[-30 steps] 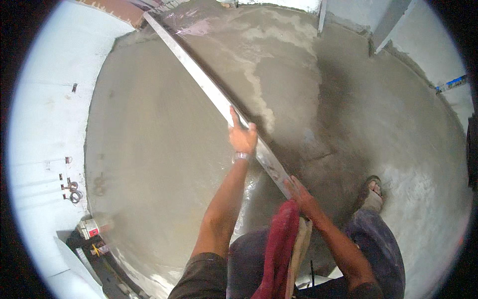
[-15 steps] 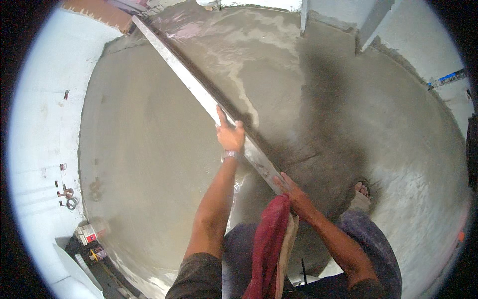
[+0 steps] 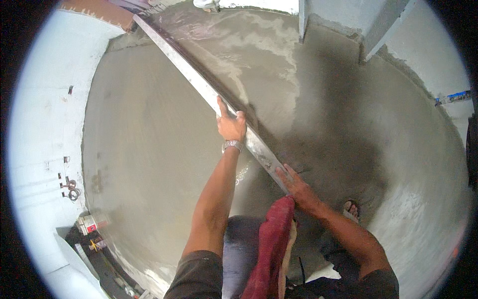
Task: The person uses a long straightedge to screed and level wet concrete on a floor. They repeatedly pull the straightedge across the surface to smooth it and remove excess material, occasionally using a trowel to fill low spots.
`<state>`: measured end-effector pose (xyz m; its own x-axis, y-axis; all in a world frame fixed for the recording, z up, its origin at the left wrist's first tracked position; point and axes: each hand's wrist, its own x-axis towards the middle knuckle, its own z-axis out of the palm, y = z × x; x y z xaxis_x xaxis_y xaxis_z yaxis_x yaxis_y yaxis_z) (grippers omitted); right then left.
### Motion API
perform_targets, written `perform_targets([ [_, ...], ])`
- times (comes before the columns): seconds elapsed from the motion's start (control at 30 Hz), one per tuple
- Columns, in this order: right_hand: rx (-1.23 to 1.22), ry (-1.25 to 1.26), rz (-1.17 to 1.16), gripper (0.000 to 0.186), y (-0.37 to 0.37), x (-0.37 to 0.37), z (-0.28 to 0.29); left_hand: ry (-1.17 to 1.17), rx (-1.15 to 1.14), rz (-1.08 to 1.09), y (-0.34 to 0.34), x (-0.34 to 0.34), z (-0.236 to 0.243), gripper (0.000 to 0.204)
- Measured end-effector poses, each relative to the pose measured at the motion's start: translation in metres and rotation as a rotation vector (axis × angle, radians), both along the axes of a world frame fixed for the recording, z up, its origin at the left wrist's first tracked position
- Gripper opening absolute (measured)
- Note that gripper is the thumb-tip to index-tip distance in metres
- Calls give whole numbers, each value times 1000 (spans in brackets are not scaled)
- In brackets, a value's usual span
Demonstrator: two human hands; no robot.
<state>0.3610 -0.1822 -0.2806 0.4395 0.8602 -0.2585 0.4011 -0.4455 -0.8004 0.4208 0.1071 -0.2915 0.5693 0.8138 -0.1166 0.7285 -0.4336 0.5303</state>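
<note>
A long, straight metal screed bar (image 3: 186,71) runs diagonally over the wet grey cement floor (image 3: 144,119), from the far left down toward my body. Midway along it, my left hand (image 3: 232,124) is closed on the bar, a watch at its wrist. Closer to me, my right hand (image 3: 301,191) grips the bar's near end, with the fingers over its top face. A dark red cloth (image 3: 274,229) hangs in front of me and overlaps that near end. Part of each hand's grip is hidden under the bar.
White walls (image 3: 50,119) border the floor, with cables (image 3: 73,189) protruding at left. A white bucket (image 3: 88,224) stands by the left wall. Brown cardboard (image 3: 102,14) lies at the bar's far end. Posts (image 3: 302,22) rise at the back right. My sandalled foot (image 3: 351,208) rests on the floor.
My right hand and the bar's near end have shifted slightly right. My right foot shows nearer and a little farther left. The whole view has tilted a little. Both hands keep their hold.
</note>
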Motion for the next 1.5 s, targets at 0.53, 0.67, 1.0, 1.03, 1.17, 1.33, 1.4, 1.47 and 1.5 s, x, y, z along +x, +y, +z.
perform_targets([
  [0.53,-134,220,348,103,12,48,18,-108,30,20,-2,8,-4,93],
  [0.67,-146,239,356,104,12,53,21,-33,-13,61,-7,16,10,92],
  [1.0,1,218,235,106,-10,62,3,-30,-15,52,-26,37,4,89],
  [1.03,16,211,201,107,-14,58,-1,-6,-37,58,-29,42,9,88],
  [1.17,44,164,141,111,-27,74,-2,-24,-13,48,-28,58,5,88],
  [1.33,84,148,119,113,-38,98,-13,-29,30,46,-45,81,2,88],
  [1.4,34,187,166,115,-40,108,-14,-23,15,47,-48,89,5,89],
  [1.47,-12,88,162,103,-45,114,-18,-52,8,49,-53,98,6,89],
  [1.5,-87,184,70,99,-42,121,-17,-84,14,59,-55,101,7,89],
])
